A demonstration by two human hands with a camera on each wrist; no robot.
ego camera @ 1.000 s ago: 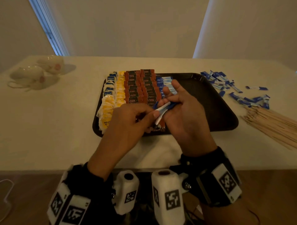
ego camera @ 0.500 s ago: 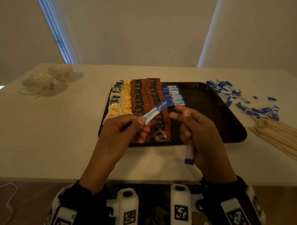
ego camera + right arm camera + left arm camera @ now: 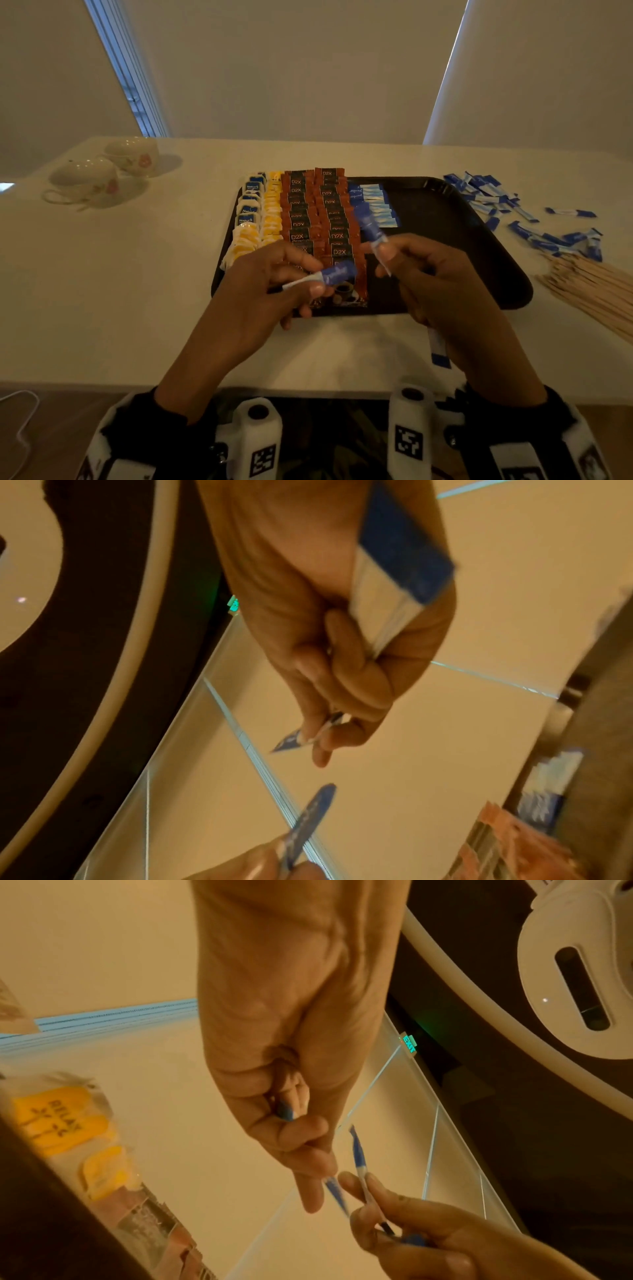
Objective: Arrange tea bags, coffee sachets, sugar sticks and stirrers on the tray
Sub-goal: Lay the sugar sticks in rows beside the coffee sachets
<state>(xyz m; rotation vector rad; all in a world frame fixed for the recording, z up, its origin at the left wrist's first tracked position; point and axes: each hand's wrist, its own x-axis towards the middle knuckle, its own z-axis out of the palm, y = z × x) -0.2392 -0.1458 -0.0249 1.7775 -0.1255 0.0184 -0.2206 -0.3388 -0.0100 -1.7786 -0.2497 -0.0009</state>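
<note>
I have one sugar stick (image 3: 337, 274) pinched in my left hand (image 3: 274, 284) and another (image 3: 371, 228) at the fingertips of my right hand (image 3: 442, 274), spare sticks tucked in that palm. Both hover over the tray's (image 3: 462, 240) near edge. I'd lay each flat, tight below the sugar row (image 3: 378, 205) beyond my right grip; bare tray to its right gives room, coffee sachets (image 3: 318, 219) crowd the left.

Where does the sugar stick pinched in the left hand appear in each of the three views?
Head: sugar stick centre, over the tray's near edge.
Left wrist: lower middle, below the left hand.
Right wrist: bottom centre.
Shared landmark: the right hand, holding more sticks.
</note>
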